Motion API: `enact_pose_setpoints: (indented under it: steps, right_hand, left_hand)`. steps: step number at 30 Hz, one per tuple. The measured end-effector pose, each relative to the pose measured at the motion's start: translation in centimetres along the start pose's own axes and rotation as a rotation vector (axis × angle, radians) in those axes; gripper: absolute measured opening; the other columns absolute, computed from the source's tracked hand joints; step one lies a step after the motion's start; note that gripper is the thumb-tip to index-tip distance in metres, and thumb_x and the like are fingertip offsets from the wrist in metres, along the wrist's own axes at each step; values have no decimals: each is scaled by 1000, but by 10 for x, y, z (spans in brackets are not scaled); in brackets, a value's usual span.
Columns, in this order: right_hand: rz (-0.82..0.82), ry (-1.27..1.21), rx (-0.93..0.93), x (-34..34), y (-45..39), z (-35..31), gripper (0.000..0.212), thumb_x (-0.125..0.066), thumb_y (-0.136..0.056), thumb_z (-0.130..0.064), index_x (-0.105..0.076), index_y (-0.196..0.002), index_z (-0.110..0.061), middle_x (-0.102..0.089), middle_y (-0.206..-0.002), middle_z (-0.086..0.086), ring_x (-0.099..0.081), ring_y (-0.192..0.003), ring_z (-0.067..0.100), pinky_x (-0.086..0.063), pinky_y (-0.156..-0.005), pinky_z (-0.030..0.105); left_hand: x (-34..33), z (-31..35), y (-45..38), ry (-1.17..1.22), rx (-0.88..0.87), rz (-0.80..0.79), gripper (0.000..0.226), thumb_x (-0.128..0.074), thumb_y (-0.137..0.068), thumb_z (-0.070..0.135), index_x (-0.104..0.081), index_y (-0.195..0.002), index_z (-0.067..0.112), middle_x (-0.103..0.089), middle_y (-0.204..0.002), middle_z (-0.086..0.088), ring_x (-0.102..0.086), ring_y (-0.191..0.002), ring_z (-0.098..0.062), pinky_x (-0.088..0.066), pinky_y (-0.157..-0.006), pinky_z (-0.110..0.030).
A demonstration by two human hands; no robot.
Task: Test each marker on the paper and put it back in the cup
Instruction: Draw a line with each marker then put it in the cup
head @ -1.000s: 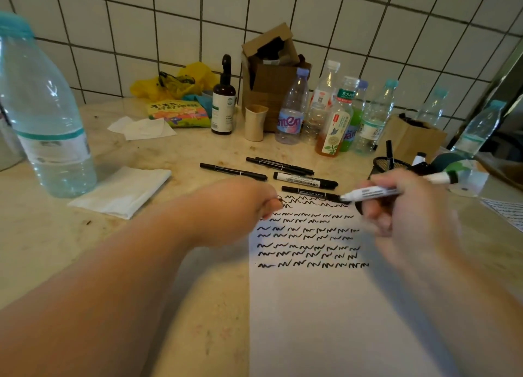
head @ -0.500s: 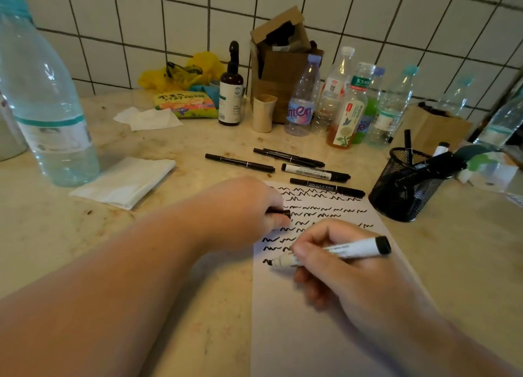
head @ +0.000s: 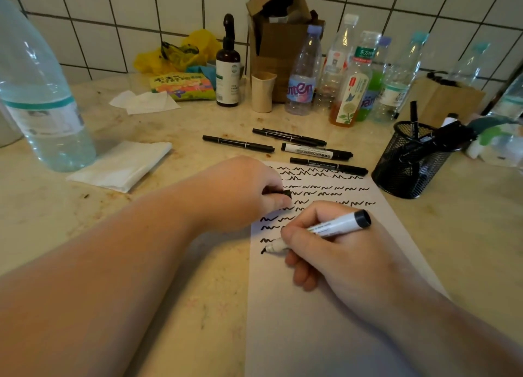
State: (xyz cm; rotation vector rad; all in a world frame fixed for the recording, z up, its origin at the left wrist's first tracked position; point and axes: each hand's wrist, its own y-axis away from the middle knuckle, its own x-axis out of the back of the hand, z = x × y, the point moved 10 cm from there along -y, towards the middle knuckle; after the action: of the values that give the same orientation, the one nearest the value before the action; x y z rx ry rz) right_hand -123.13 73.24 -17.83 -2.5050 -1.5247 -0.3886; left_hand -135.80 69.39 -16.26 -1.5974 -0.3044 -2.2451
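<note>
Whiteboard marker (head: 325,229) pinched in right hand (head: 334,252), tip down on paper (head: 325,334) at the start of a fresh row.

Right fingers closed tight round the white barrel near the nib, black end pointing up and right; small dark mark just under the tip. Left hand (head: 243,192) curled shut on a small black piece, likely the cap (head: 278,192), resting on the sheet's left edge. Above the nib, many rows of black squiggles filling the upper part of the sheet; lower part blank. Beyond the top edge, four markers (head: 317,151) lying loose on the counter (head: 85,235), apparently untested. Black mesh cup (head: 410,164) to the right, just off the paper, already holding several pens. Judged well along: current marker mid-test, then capping, return to cup, and the loose four left.
</note>
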Motion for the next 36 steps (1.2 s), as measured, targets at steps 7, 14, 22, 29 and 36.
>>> enact_pose_setpoints:
  steps: [7, 14, 22, 29, 36]
  right_hand:
    - [59, 9, -45, 9, 1, 3, 20, -66, -89, -20, -68, -71, -13, -72, -63, 10, -66, -50, 20, -51, -50, 29]
    - [234, -99, -53, 34, 2, 9, 23, -68, -90, -20, -69, -67, -16, -68, -59, 12, -57, -45, 21, -46, -47, 32]
    - [412, -281, 39, 60, 4, 1, 17, -64, -95, -19, -73, -81, -15, -59, -58, 2, -49, -47, 14, -36, -43, 24]
    - [382, -381, 17, 55, -1, 4, 29, -57, -96, -13, -77, -76, -16, -68, -63, 9, -56, -48, 16, -42, -44, 25]
    - [340, -381, 6, 52, -4, 5, 12, -65, -93, -10, -73, -84, -11, -76, -76, 19, -64, -55, 21, -51, -50, 28]
  left_hand:
    - [-1, -2, 1, 25, 19, -6, 28, -53, -93, 54, -70, -94, 32, -67, -79, 11, -60, -73, -7, -52, -68, -33]
    - [0, 0, 4, 32, 8, -23, 27, -53, -93, 55, -70, -106, 37, -68, -90, 16, -59, -81, -3, -53, -77, -31]
    - [1, 1, 5, 88, -16, -25, 21, -60, -93, 45, -67, -113, 44, -69, -98, 21, -59, -89, 0, -50, -82, -23]
    - [4, 3, 5, 106, -28, -1, 19, -61, -93, 41, -67, -111, 45, -68, -96, 24, -58, -87, 4, -48, -78, -19]
    - [12, 14, 9, 118, -86, 28, 22, -63, -93, 37, -67, -114, 43, -62, -94, 27, -55, -90, 8, -43, -76, -13]
